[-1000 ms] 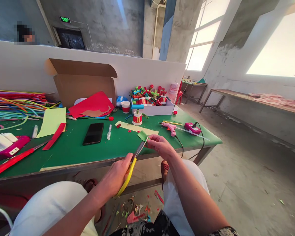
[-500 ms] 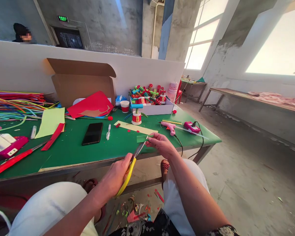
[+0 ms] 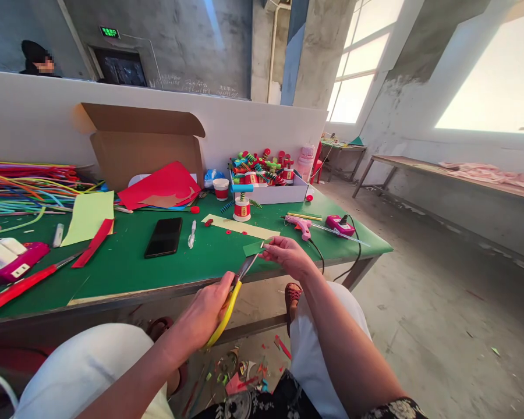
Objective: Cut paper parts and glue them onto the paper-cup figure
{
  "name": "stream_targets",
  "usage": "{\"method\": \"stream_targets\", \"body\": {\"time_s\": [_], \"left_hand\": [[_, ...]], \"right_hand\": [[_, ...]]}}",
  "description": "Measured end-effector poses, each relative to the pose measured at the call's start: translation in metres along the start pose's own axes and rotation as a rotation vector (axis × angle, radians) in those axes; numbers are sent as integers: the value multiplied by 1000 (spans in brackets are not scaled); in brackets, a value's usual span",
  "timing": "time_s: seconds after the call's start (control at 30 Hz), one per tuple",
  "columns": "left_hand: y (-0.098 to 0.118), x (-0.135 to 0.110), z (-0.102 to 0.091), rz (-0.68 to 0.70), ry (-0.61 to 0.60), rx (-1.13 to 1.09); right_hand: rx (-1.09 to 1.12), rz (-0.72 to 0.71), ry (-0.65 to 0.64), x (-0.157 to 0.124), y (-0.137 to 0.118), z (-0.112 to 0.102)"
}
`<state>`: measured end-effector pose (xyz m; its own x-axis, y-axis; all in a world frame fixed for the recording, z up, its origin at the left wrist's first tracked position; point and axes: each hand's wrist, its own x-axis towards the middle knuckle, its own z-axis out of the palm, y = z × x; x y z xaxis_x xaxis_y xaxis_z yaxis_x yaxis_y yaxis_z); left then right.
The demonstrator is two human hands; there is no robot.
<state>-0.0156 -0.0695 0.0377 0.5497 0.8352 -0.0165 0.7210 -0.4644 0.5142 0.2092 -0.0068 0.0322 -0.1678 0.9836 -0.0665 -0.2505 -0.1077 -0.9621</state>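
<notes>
My left hand (image 3: 207, 311) is closed round the yellow handles of a pair of scissors (image 3: 232, 298), whose grey blades point up and right. The blade tips meet a small green paper piece (image 3: 253, 248) that my right hand (image 3: 288, 256) pinches between thumb and fingers. Both hands hover over the front edge of the green table (image 3: 126, 265), above my lap in white trousers. The paper lies nearly flat.
On the table lie a black phone (image 3: 163, 237), a pink glue gun (image 3: 301, 227) with cord, a pale yellow strip (image 3: 240, 227), red paper sheets (image 3: 159, 186), pipe cleaners (image 3: 21, 186), an open cardboard box (image 3: 144, 145) and a white box of cup figures (image 3: 268, 174). Paper scraps litter the floor (image 3: 244, 375).
The green piece has turned from tilted upright to nearly flat in my right hand, which shifted slightly. The scissors stay at the paper's edge.
</notes>
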Motion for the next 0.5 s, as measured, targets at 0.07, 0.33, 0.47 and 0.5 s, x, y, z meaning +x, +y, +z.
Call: {"method": "stream_targets", "body": {"time_s": [0.07,0.33,0.47,0.5], "left_hand": [[1,0,-1,-11,-6,11],[-3,-1,3,5,7,-19],[-2,-1,2,11,7,-29],[-2,-2,2,10,5,-29]], "right_hand": [[-22,1,-20,0,0,0],[-101,-17,-82,-2,0,-3],[-107,-26,-90,-2,0,-5],[-109,-27,-93,-2,0,-6]]}}
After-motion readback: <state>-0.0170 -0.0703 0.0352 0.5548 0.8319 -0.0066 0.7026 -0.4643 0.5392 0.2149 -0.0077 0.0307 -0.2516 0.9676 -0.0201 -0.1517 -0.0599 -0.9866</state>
